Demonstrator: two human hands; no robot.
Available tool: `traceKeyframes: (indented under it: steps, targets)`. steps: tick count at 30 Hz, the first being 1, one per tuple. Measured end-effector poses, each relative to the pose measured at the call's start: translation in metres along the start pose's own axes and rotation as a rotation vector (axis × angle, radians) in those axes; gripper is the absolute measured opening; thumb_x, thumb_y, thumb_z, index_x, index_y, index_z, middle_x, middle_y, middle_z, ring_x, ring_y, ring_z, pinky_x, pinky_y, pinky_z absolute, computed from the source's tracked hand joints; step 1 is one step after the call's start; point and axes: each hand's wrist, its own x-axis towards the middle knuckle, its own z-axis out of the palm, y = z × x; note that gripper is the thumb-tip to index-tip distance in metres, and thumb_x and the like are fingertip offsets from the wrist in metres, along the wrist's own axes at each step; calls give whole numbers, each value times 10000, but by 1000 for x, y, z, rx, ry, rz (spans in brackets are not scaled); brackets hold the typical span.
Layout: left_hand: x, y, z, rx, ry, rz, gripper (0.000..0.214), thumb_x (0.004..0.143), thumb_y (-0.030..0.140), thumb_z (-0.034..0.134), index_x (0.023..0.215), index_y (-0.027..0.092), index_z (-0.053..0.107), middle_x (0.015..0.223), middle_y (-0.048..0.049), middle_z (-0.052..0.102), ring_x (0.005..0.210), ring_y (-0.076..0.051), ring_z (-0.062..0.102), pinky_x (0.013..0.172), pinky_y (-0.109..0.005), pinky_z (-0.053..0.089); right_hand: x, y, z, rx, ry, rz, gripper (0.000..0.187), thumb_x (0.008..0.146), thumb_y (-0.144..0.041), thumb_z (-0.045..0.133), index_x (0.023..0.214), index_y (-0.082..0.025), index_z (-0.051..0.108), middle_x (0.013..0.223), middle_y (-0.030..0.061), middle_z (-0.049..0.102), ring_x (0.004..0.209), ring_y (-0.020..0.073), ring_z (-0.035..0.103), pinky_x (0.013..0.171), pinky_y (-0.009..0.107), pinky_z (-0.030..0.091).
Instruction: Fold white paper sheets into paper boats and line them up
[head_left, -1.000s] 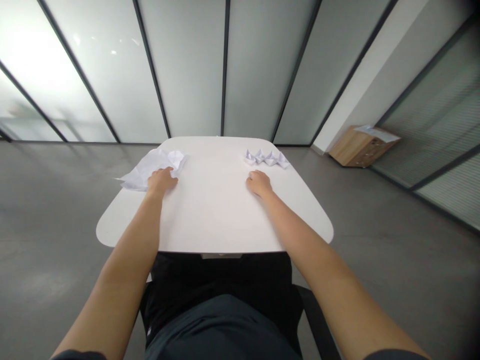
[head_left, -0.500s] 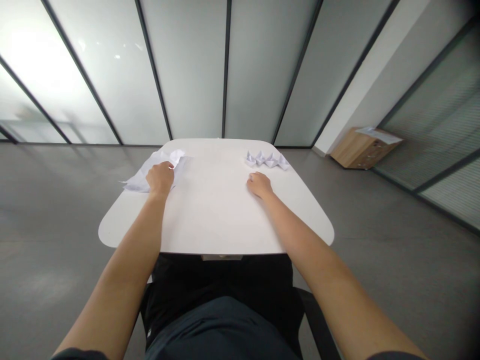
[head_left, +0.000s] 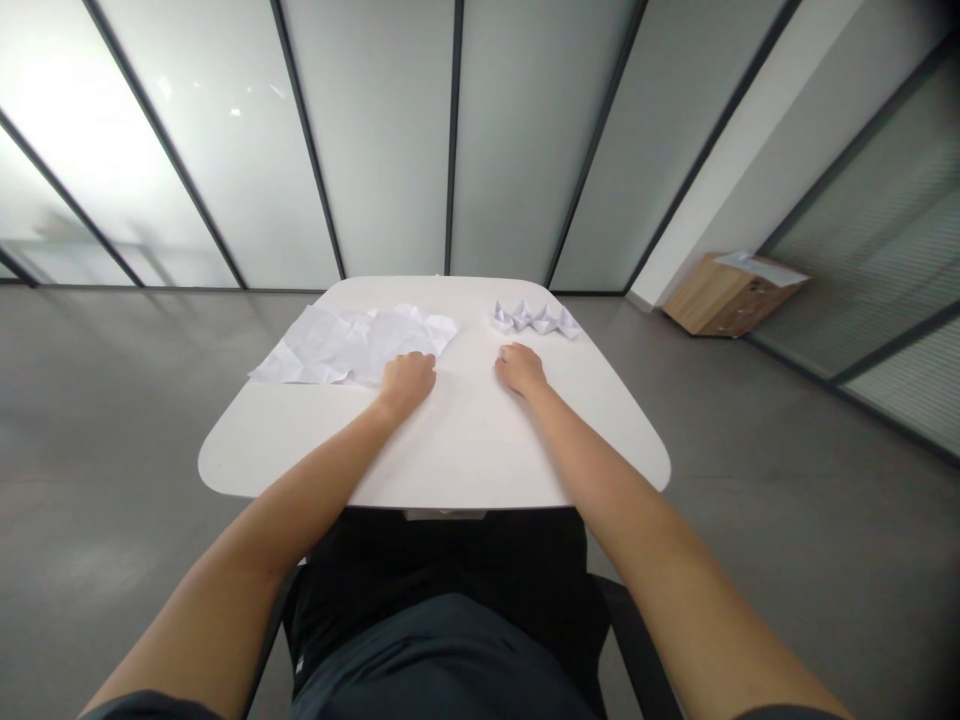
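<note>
My left hand [head_left: 409, 380] is closed at the near right corner of a wrinkled white sheet of paper [head_left: 405, 325]; its fingertips are hidden behind the hand. More creased white paper [head_left: 311, 345] lies under and to the left of this sheet, and the edges between them are hard to tell apart. My right hand [head_left: 520, 368] rests on the table with its fingers curled in, and nothing shows in it. Just beyond it, several folded white paper boats [head_left: 534, 320] stand side by side in a row.
The white table [head_left: 465, 440] has rounded corners, and its front edge is close to my lap. A wooden cabinet [head_left: 724, 295] with papers on top stands on the floor at the right. Frosted glass panels [head_left: 375, 140] rise behind the table.
My left hand has moved right and a little nearer, drawing the sheet across the table so that it spreads out toward the middle. My right hand and the paper boats have stayed in place.
</note>
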Motion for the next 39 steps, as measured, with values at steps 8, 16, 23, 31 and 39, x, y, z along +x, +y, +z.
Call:
traceKeyframes:
  steps: [8,16,23,31,39]
  targets:
    - [-7,22,7,-226,-23,278,375,1001,541,578,1083,247,796,1035,-135,785,1028,-326,730,940,-403,511,-3,-14,0,145,40,-199,456,1066,-344,465,1494,-243,583,1560,81,589,1432,249,523,1184,371,368]
    - [-2,14,6,-514,-198,614,324,1024,419,557,1205,283,789,1140,-42,809,971,-221,749,924,-297,524,2,-25,7,123,-66,-414,506,1032,-502,573,1492,-293,608,1589,32,565,1451,283,503,1209,393,347]
    - [24,-62,9,-323,-167,416,650,900,505,701,1489,244,613,1554,-86,595,1494,-313,469,1264,-395,296,3,-19,6,144,-111,-437,598,986,-610,627,1503,-310,597,1552,57,601,1468,324,497,1204,405,356]
    - [29,-105,17,-175,-332,220,1001,814,720,690,1646,253,385,1735,-133,306,1625,-376,211,1305,-525,168,7,-4,6,177,-221,-421,817,891,-702,701,1583,-306,519,1645,55,493,1546,361,394,1265,446,297]
    - [28,-114,11,-199,-373,273,1074,798,787,632,1674,241,334,1736,-111,316,1622,-374,213,1312,-498,167,6,11,-1,232,-317,-408,910,856,-766,684,1622,-328,461,1691,62,412,1600,398,273,1293,592,203]
